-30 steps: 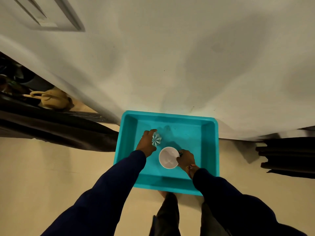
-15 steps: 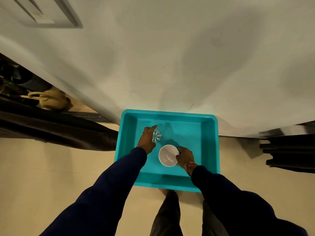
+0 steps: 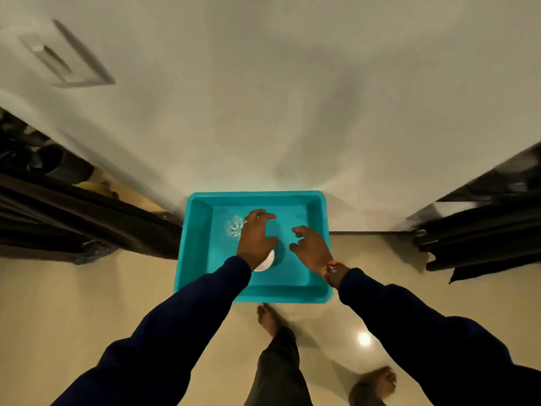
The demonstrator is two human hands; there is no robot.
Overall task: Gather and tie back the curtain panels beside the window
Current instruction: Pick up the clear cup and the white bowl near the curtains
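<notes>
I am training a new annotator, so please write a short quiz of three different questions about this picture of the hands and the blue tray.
1. True or false: the left hand grips the clear ribbed glass.
2. Which object does the left hand partly hide?
A. the white bowl
B. the dark curtain on the left
C. a bare foot
3. Fill in: both hands hover open above the turquoise ___.

Key
1. False. It holds nothing; the glass lies beside it.
2. A.
3. Tray. The right hand is empty too.
</notes>
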